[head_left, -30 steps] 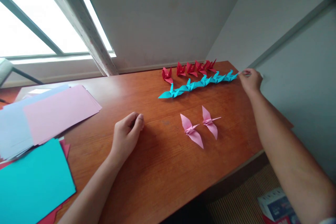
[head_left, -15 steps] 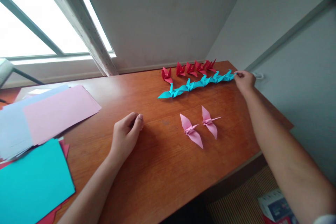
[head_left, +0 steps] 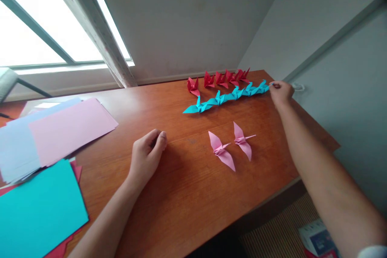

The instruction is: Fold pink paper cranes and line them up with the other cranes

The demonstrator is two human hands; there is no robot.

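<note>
- Daylight from the window at far left falls over a reddish wooden bench pushed into a corner of pale walls.
- On my feed, the right hand is stretched out to the far right edge. Its fingertips are drawn together on the end of the row of blue cranes, seemingly pinching the last wing tip. (A grip that light suits thin folded paper, I would say.)
- That blue row runs slantwise across the back of the bench, each bird overlapping the next, so it reads as one chain.
- Red cranes stand just behind it, close to the wall; colours are kept apart, which looks like sorting.
- Two pink cranes lie nearer me, side by side with wings spread flat, well apart from both rows.
- The left hand rests on bare wood at mid-bench, loosely curled with the thumb against the fingers, holding nothing; I judge it is simply parked as a brace.
- Flat sheets are fanned at the left: pink paper and a teal sheet, kept away from the folded birds.
</note>
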